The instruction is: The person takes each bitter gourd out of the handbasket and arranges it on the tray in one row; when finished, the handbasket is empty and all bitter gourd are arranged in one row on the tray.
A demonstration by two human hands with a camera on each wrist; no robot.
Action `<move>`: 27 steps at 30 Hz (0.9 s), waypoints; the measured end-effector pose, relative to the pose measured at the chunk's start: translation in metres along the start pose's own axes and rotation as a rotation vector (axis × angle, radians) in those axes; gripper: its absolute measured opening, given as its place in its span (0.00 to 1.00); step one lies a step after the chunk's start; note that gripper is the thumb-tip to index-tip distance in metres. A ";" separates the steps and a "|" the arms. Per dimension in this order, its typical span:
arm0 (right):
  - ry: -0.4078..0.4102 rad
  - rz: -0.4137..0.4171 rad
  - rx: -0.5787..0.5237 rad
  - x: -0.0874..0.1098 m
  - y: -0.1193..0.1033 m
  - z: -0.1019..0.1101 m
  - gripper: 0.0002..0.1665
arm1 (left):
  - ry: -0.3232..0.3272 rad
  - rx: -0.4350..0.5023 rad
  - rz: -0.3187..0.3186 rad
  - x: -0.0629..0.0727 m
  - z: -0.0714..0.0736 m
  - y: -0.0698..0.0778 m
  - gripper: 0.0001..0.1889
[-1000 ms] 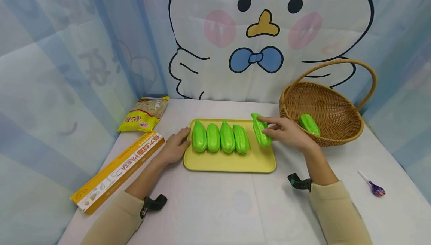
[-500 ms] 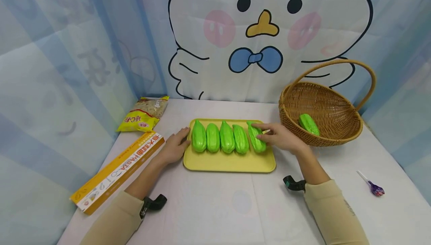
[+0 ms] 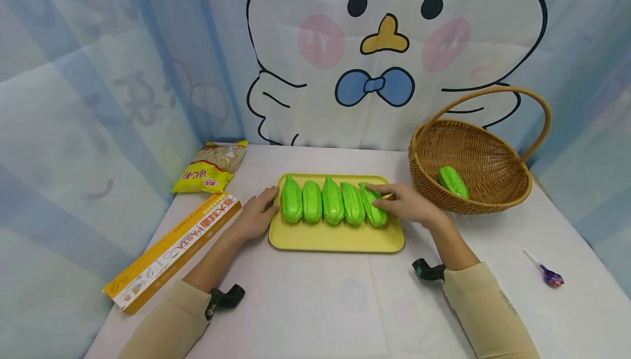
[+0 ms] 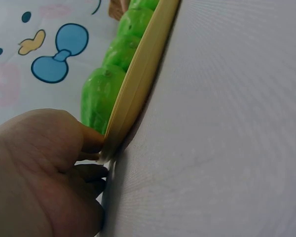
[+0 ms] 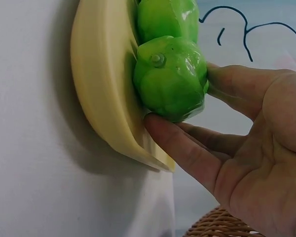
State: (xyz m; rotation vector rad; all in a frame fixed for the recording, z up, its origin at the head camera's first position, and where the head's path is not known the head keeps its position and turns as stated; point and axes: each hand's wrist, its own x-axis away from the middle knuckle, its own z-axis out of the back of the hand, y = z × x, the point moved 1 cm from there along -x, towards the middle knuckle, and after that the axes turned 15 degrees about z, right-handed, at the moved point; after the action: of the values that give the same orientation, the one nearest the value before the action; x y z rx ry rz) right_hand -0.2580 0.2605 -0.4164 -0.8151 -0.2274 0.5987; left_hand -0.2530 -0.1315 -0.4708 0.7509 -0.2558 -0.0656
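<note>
Several glossy, ridged green bitter melons (image 3: pixel 332 201) lie side by side across the yellow tray (image 3: pixel 335 241). At the row's right end, my right hand (image 3: pixel 406 203) holds the last bitter melon (image 3: pixel 373 208) between thumb and fingers. Seen from the right wrist, that bitter melon (image 5: pixel 170 79) is close against its neighbour, and one fingertip is right at the tray's surface (image 5: pixel 106 89). My left hand (image 3: pixel 253 216) rests at the tray's left rim, its fingertips touching the edge. In the left wrist view, the fingers of my left hand (image 4: pixel 44 168) meet the rim beside the leftmost melon (image 4: pixel 101 96).
A wicker basket (image 3: pixel 493 156) with one bitter melon (image 3: pixel 452 182) inside stands tilted at the right back. To the left lie a yellow pasta box (image 3: pixel 172 252) and a yellow bag (image 3: pixel 212 167). A lollipop (image 3: pixel 551 277) lies at the right. Curtains stand behind.
My right hand has brought the bitter melon down and leftward onto the tray, up to the end of the row. My left hand has stayed at the rim.
</note>
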 end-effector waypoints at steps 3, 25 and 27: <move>0.000 0.006 0.002 -0.001 0.000 -0.002 0.29 | -0.001 -0.002 0.000 0.000 0.000 0.000 0.31; -0.009 0.013 -0.017 -0.003 -0.002 -0.005 0.32 | 0.002 0.002 -0.008 -0.001 0.000 -0.001 0.31; -0.004 0.012 -0.017 -0.002 -0.001 -0.004 0.33 | 0.003 0.002 -0.012 -0.001 0.000 -0.001 0.31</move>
State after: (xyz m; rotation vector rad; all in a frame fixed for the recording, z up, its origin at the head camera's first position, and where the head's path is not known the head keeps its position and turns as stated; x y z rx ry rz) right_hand -0.2576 0.2562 -0.4185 -0.8320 -0.2312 0.6108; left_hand -0.2538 -0.1315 -0.4718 0.7546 -0.2485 -0.0754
